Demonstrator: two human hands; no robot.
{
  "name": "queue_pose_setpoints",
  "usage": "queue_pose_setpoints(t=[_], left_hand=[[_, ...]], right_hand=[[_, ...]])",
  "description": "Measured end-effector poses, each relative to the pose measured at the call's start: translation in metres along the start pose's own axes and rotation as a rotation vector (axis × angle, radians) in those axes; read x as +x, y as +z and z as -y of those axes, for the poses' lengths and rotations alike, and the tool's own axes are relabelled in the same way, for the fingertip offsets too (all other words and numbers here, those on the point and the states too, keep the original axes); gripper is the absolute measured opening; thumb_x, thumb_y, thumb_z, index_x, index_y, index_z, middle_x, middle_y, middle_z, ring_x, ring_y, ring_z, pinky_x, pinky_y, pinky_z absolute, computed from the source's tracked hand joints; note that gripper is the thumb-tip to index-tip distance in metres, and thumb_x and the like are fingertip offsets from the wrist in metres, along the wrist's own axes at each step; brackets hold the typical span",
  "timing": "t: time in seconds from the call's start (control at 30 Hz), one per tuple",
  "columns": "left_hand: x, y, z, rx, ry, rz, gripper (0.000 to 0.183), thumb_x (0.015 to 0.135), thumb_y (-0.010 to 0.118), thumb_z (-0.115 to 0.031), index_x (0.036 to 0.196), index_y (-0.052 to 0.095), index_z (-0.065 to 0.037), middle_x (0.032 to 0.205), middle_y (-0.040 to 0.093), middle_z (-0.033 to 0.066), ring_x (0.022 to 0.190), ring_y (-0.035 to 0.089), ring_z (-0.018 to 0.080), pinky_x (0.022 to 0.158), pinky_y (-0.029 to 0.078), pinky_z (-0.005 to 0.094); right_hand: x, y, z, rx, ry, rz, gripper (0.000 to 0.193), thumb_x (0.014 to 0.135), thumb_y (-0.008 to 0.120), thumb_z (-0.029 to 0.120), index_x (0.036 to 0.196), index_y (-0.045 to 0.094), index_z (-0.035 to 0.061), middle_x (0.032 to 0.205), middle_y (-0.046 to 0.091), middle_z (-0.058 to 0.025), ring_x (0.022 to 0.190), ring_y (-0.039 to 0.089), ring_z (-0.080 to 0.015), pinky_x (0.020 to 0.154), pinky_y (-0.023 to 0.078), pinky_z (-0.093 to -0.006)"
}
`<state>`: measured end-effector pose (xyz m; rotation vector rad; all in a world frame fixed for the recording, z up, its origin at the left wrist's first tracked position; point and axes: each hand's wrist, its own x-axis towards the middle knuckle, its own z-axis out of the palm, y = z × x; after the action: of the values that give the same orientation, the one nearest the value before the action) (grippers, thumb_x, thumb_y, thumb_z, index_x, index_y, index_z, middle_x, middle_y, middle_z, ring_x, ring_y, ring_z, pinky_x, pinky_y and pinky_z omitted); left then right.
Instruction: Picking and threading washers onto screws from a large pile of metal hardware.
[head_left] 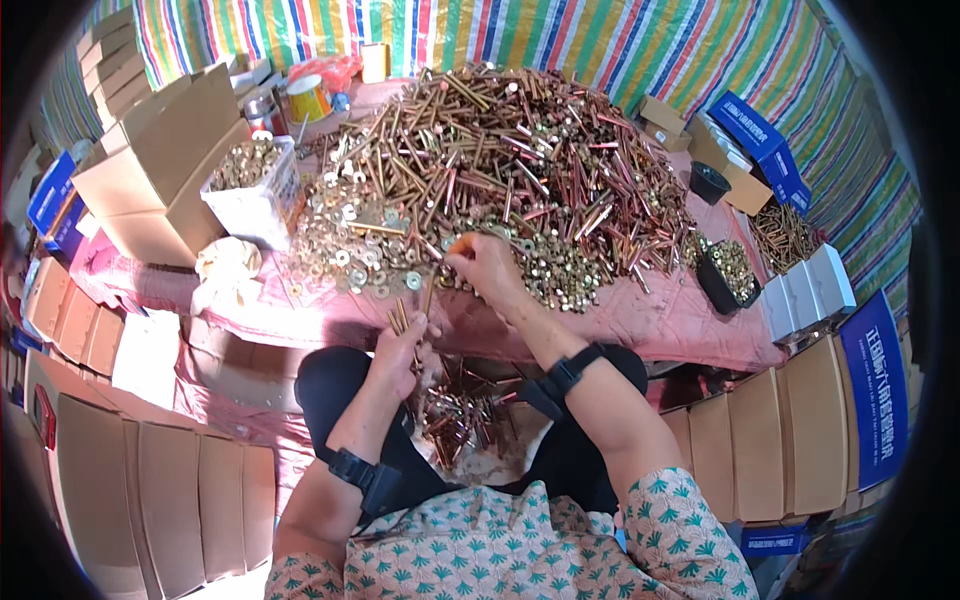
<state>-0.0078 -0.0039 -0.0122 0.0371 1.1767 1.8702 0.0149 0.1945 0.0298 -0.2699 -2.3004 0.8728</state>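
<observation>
My left hand (398, 352) is closed around several thin brass-coloured bolts (401, 316), which stick up above the fingers near the table's front edge. Just to its right and farther in, my right hand (486, 268) has its thumb and fingers drawn together over the small nuts (560, 282). Whatever sits in that pinch is too small to make out. Beyond both hands rises a big heap of metal bolts (500, 150). Loose washers (355, 265) spread in front of the heap on the left. Between my knees lies a further pile of finished-looking bolts (465, 415).
A white tub (250, 215) of metal pieces and a cardboard box (160, 170) stand on the left. On the right are a black tray (725, 285) of nuts, a black bowl (709, 183) and small white boxes (810, 283). Cartons (760, 440) flank me on both sides.
</observation>
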Motion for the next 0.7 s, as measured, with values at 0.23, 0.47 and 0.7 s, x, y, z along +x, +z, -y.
queue_pose_setpoints(t=[0.23, 0.47, 0.7], left_hand=[[0.002, 0.002, -0.010, 0.021, 0.025, 0.055, 0.022, 0.097, 0.055, -0.021, 0.111, 0.056, -0.004, 0.081, 0.060, 0.0025, 0.052, 0.043, 0.0073, 0.042, 0.037, 0.0236], [-0.005, 0.002, -0.006, -0.074, 0.032, 0.110, 0.017, 0.098, 0.053, -0.025, 0.108, 0.053, -0.012, 0.085, 0.061, 0.0041, 0.050, 0.040, 0.0065, 0.043, 0.032, 0.0205], [-0.003, 0.000, 0.002, -0.061, 0.046, 0.066, 0.014, 0.097, 0.053, -0.020, 0.109, 0.053, -0.012, 0.082, 0.060, 0.0043, 0.051, 0.041, 0.0071, 0.044, 0.034, 0.0214]], right_hand=[[-0.013, 0.008, 0.016, 0.301, 0.148, 0.113, 0.013, 0.079, 0.068, 0.012, 0.085, 0.067, -0.0002, 0.074, 0.066, -0.0120, 0.064, 0.064, -0.0200, 0.060, 0.050, -0.0318], [-0.037, 0.005, 0.034, -0.019, -0.361, 0.191, 0.011, 0.084, 0.065, 0.011, 0.093, 0.065, 0.0046, 0.081, 0.061, -0.0147, 0.075, 0.063, -0.0329, 0.066, 0.051, -0.0381], [-0.019, 0.023, -0.002, -0.085, -0.141, -0.012, 0.016, 0.084, 0.063, 0.013, 0.098, 0.062, 0.0059, 0.090, 0.062, -0.0166, 0.084, 0.062, -0.0378, 0.072, 0.050, -0.0463]])
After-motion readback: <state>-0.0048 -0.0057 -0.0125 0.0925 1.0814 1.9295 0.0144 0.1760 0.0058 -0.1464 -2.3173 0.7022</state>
